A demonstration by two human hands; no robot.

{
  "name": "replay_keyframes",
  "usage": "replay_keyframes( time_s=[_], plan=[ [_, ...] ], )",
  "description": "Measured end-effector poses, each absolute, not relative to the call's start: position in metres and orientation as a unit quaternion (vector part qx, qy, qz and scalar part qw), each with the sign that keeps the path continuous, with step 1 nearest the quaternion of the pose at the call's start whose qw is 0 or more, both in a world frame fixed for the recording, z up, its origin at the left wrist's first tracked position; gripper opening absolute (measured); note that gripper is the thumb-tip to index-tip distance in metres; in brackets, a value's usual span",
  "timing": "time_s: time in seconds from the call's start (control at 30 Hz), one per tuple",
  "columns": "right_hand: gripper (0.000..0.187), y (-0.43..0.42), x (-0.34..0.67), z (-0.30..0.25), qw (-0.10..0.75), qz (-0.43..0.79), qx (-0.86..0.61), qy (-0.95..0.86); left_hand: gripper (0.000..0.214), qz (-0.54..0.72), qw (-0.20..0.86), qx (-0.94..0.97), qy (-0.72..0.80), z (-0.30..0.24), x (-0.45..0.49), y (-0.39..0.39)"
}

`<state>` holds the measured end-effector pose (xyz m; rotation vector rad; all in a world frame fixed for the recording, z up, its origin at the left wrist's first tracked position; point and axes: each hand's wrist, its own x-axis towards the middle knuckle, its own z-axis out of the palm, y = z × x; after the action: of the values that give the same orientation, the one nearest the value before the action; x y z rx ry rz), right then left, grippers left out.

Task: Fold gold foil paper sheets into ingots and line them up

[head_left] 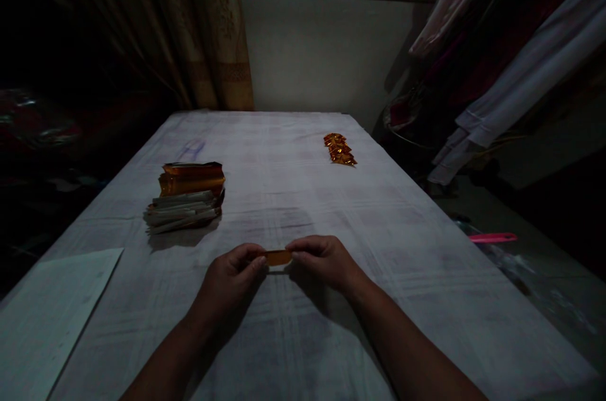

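The left hand (234, 275) and right hand (324, 257) are close together, thumbs and fingertips pinching opposite ends of a small gold strip (278, 257). The strip lies level in the gap between them, just over the surface (284, 350), which is spread with a pale checked cloth; whether its lower edge touches the cloth cannot be told.

Beyond the left hand and out to its left sits a stack of sheets (182, 211), pale edges facing the hands and a curved, shiny gold face behind. Nearer the person, well to the left of the left hand, lies a white sheet (66, 306). Ahead of the right hand and slightly to its right, well apart from it, is a row of folded gold pieces (339, 149), overlapping one another.

Past the far edge, a patterned curtain (213, 28) hangs ahead on the left, beside a pale wall (326, 47). Clothes (530, 72) hang far off to the right of the right hand, and below them, beside the surface, is a bright pink object (493, 237).
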<state>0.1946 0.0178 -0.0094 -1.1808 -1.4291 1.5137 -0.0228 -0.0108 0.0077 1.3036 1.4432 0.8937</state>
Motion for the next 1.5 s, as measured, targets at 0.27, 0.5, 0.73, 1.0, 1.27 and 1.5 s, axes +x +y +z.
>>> replay_keyframes(
  time_s=[0.27,0.5,0.73,1.0,1.27,1.5],
  plan=[
    [0.019,0.018,0.198,-0.009,0.376,0.460,-0.470,-0.653,0.033,0.323,0.393,0.606,0.611,0.006,-0.026,-0.015],
    [0.023,0.017,0.194,-0.009,0.377,0.453,-0.481,-0.648,0.036,0.363,0.440,0.551,0.609,0.014,-0.019,-0.011],
    [0.022,0.015,0.189,-0.008,0.370,0.425,-0.507,-0.653,0.034,0.350,0.346,0.613,0.618,0.008,-0.023,-0.013],
    [0.028,0.015,0.184,-0.011,0.387,0.444,-0.527,-0.613,0.044,0.298,0.175,0.718,0.604,0.001,-0.024,-0.016],
    [0.034,0.013,0.176,-0.013,0.409,0.432,-0.541,-0.595,0.040,0.252,0.211,0.685,0.650,0.010,-0.015,-0.016],
    [0.034,0.009,0.169,-0.013,0.428,0.389,-0.525,-0.624,0.031,0.264,0.266,0.617,0.692,0.013,-0.012,-0.011]
  ],
)
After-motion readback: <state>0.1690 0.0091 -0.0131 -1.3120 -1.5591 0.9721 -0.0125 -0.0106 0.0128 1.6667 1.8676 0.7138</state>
